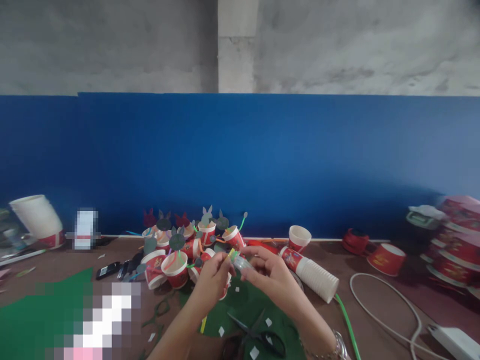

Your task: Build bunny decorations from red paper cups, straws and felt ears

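Both my hands meet at the middle of the table over a green felt sheet point(240, 307). My left hand point(212, 280) is pinched shut on one end of a small clear roll of tape point(240, 261). My right hand point(272, 277) curls round the other side of the same roll. Just behind the hands stands a cluster of red and white paper cups point(176, 255) with grey and red ear-shaped cut-outs and straws stuck in them. Black scissors point(258, 332) lie on the felt below my hands, among small white paper bits.
A lying stack of cups point(313, 275) and one upright cup point(299, 237) sit to the right. Further right are a red bowl point(386, 259), stacked red lids point(455, 240) and a white cable point(386, 310). A blue board point(240, 160) backs the table. Left: a tipped cup stack point(37, 217), a phone point(108, 270).
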Available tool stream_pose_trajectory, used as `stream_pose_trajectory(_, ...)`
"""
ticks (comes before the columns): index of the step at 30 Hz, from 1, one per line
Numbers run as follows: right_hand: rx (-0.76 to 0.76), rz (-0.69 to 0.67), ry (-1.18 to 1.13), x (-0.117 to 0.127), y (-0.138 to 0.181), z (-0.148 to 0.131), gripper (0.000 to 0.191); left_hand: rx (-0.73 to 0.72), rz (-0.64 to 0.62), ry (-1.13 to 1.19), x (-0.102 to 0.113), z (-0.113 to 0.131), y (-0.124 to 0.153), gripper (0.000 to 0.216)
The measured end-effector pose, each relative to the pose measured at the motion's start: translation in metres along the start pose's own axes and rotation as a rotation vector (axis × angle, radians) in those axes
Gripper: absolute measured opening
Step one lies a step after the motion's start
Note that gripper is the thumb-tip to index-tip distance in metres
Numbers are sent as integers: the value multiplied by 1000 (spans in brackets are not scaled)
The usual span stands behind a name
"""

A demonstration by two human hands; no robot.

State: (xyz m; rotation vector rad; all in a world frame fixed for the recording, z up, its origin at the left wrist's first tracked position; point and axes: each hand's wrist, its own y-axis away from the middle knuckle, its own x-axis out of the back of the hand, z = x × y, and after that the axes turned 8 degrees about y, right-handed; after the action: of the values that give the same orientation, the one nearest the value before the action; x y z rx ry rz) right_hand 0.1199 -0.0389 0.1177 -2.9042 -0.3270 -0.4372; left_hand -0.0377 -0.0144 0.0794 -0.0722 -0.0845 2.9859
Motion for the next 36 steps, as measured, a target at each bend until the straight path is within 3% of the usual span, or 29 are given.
stream_pose_trajectory(15,40,12,238,7,-3,6,34,182,42,399,-2,1,-2,34)
stream_pose_trajectory(26,39,73,429,5,-6,9,23,8,61,264,-8,-3,1,36)
stream_pose_trajectory(30,92,140,542,3,-6,10,14,-5,53,206,-10,-7,0,34)
stream_pose_trajectory(36,84,160,536,1,-5,11,18,38,39,253,-12,-7,-1,33)
